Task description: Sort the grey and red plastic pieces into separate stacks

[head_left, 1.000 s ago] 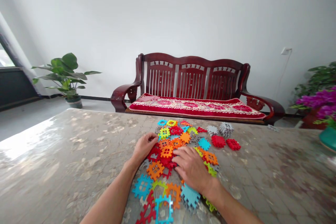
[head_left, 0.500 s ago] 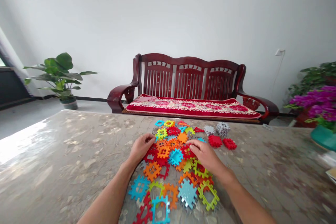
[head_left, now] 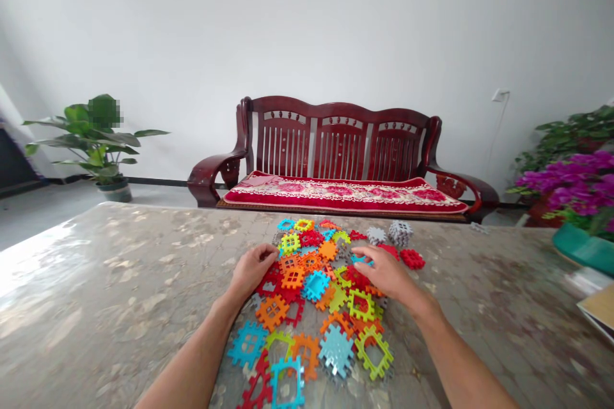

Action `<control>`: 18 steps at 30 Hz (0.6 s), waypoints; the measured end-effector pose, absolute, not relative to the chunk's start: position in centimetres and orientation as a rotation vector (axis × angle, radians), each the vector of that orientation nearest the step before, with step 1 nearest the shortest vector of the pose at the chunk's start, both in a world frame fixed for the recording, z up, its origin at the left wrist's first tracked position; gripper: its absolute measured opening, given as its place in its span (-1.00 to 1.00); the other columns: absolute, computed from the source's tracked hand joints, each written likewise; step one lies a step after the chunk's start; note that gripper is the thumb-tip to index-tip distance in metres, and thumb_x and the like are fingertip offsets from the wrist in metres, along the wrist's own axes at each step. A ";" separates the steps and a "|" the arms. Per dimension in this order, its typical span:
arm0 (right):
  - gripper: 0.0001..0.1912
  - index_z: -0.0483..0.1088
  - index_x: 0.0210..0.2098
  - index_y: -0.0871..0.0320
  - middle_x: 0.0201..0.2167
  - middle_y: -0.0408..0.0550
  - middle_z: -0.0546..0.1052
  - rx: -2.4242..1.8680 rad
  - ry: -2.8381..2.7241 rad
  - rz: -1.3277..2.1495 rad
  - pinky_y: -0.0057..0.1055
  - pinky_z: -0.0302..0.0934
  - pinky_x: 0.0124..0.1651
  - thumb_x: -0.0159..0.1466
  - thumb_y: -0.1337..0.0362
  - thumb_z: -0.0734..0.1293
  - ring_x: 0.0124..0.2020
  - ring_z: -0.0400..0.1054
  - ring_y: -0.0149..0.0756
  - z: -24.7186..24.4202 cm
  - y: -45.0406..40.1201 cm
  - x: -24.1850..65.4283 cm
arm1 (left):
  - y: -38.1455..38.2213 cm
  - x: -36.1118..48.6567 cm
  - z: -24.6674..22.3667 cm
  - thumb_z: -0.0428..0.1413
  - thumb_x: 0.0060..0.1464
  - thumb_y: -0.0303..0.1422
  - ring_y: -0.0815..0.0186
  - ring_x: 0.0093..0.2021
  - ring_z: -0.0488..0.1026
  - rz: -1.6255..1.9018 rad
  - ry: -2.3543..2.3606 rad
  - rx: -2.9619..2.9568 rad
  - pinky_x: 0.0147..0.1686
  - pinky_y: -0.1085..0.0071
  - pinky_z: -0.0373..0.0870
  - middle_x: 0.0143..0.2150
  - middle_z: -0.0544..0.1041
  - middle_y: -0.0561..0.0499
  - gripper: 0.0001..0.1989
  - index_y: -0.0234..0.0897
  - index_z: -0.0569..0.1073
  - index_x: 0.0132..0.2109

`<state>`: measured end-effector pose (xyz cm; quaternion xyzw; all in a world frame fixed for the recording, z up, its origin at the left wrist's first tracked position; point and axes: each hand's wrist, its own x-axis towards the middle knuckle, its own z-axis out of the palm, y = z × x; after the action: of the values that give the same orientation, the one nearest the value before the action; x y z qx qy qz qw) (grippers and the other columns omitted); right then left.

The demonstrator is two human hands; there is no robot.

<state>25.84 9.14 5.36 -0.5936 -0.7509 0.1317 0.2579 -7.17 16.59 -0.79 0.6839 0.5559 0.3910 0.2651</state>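
Observation:
Colourful interlocking plastic pieces lie in a loose heap on the table (head_left: 158, 287). My left hand (head_left: 254, 270) rests at the heap's left edge beside the red pieces; its fingers are curled together, and whatever they hold, if anything, is hidden. Over the right side of the heap is my right hand (head_left: 384, 270), its fingers apart above a small blue piece (head_left: 362, 260). Between the hands are an orange window piece (head_left: 293, 278) and a bright blue piece (head_left: 315, 285). A grey cube-like block (head_left: 400, 232) stands behind my right hand, near a red cluster (head_left: 412, 259).
A wooden bench (head_left: 336, 140) with a red patterned cushion (head_left: 345, 194) stands beyond the table. One potted plant (head_left: 114, 190) is on the floor at left. Purple flowers (head_left: 570, 182) in a teal pot (head_left: 582, 246) and a box (head_left: 599, 310) are at right.
My right hand has moved right and away from the red window piece, and its fingers have spread. My left hand stays at the heap's left edge. The view has shifted slightly.

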 end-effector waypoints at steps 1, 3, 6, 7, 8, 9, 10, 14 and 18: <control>-0.60 0.46 0.03 0.11 -0.03 0.02 0.54 -1.655 -2.044 0.333 -0.26 0.26 0.03 0.23 0.17 0.27 -0.03 0.42 -0.18 5.4 9.0 25.8 | 16.6 -7.2 -0.8 0.06 0.02 -0.14 0.24 -0.34 0.50 1.056 1.507 1.849 -0.30 0.42 0.34 -0.39 0.59 0.07 -0.73 -0.20 0.53 -0.34; -0.58 0.46 0.02 0.09 -0.04 0.02 0.54 -1.754 -2.068 0.263 -0.27 0.26 0.00 0.21 0.10 0.31 -0.04 0.42 -0.15 5.4 8.6 25.5 | 16.7 -7.2 -0.9 0.05 0.03 -0.15 0.24 -0.34 0.50 1.050 1.513 1.860 -0.30 0.42 0.34 -0.38 0.60 0.06 -0.74 -0.20 0.54 -0.34; -0.56 0.46 0.02 0.07 -0.05 0.03 0.53 -1.887 -2.123 0.165 -0.26 0.25 -0.02 0.17 0.07 0.35 -0.03 0.42 -0.09 5.5 7.9 24.9 | 16.8 -7.3 -1.0 0.05 0.04 -0.15 0.25 -0.33 0.50 1.046 1.511 1.881 -0.30 0.43 0.34 -0.38 0.60 0.07 -0.74 -0.20 0.54 -0.34; -0.57 0.46 0.00 0.07 -0.06 0.04 0.54 -1.915 -2.144 0.144 -0.25 0.24 -0.03 0.16 0.08 0.36 -0.03 0.42 -0.08 5.4 7.8 24.7 | 16.7 -7.3 -1.0 0.05 0.04 -0.15 0.25 -0.33 0.51 1.045 1.510 1.886 -0.30 0.43 0.33 -0.38 0.60 0.07 -0.74 -0.20 0.54 -0.34; -0.58 0.46 -0.01 0.07 -0.09 0.04 0.54 -1.939 -2.163 0.131 -0.25 0.24 -0.05 0.16 0.09 0.36 -0.05 0.43 -0.07 5.4 7.7 24.5 | 16.7 -7.3 -1.0 0.05 0.04 -0.15 0.25 -0.33 0.51 1.043 1.510 1.889 -0.30 0.43 0.33 -0.38 0.60 0.07 -0.74 -0.20 0.54 -0.34; -0.61 0.47 -0.04 0.07 -0.12 0.04 0.54 -1.960 -2.173 0.124 -0.26 0.25 -0.08 0.16 0.10 0.36 -0.07 0.43 -0.07 5.4 7.6 24.3 | 16.7 -7.3 -1.0 0.04 0.04 -0.15 0.25 -0.33 0.51 1.042 1.512 1.890 -0.30 0.43 0.33 -0.39 0.59 0.07 -0.74 -0.20 0.54 -0.34; -0.64 0.48 -0.07 0.07 -0.15 0.04 0.54 -1.978 -2.176 0.119 -0.26 0.25 -0.10 0.18 0.10 0.34 -0.09 0.44 -0.07 5.3 7.6 24.1 | 16.7 -7.2 -1.0 0.04 0.05 -0.15 0.25 -0.33 0.51 1.038 1.514 1.890 -0.30 0.43 0.33 -0.38 0.59 0.07 -0.73 -0.20 0.54 -0.34; -0.73 0.49 -0.19 0.08 -0.21 0.04 0.53 -1.996 -2.158 0.097 -0.27 0.24 -0.16 0.22 0.09 0.29 -0.15 0.45 -0.08 5.0 7.6 23.5 | 16.6 -7.3 -1.0 0.03 0.06 -0.15 0.25 -0.32 0.50 1.024 1.515 1.887 -0.28 0.43 0.33 -0.37 0.59 0.07 -0.73 -0.20 0.53 -0.32; -0.70 0.48 -0.12 0.09 -0.17 0.03 0.54 -1.930 -2.112 0.092 -0.29 0.25 -0.11 0.18 0.18 0.31 -0.14 0.44 -0.12 4.4 7.9 23.5 | 16.7 -7.3 -1.1 0.04 0.04 -0.15 0.24 -0.33 0.50 1.029 1.502 1.879 -0.29 0.43 0.34 -0.38 0.59 0.07 -0.74 -0.20 0.53 -0.34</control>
<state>23.51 7.91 4.39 -0.6676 -0.7308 0.0318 0.1391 -7.31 16.74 -1.14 0.6934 0.5545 0.3797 0.2597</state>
